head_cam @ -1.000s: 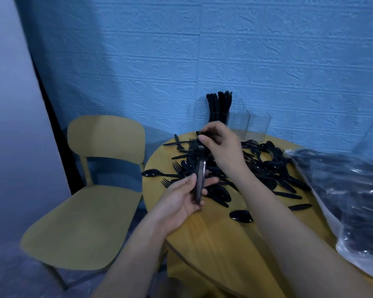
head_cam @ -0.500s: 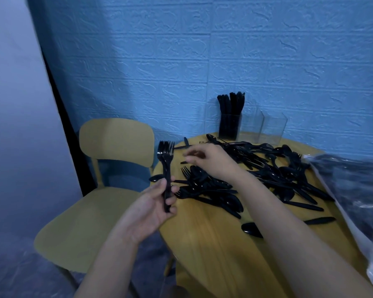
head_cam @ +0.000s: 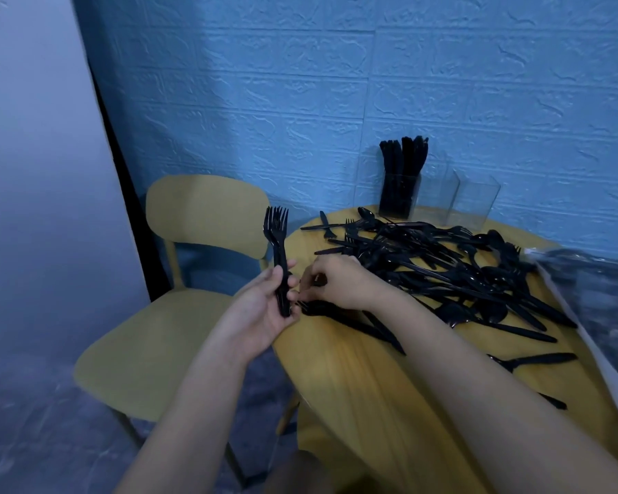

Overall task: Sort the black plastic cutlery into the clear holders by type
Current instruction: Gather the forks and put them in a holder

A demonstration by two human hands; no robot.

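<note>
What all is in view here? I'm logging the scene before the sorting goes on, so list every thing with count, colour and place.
forks: small bunch, black, upright in the left hand
cutlery pile: many, black, loose on the table
holders: three, clear, table's far edge; leftmost full of black cutlery
table: one, yellow wood, round
chair: one, yellow, left of table
plastic bag: one, clear, right edge
wall: blue, behind
left hand: grips forks
right hand: picking at pile's near edge
</note>
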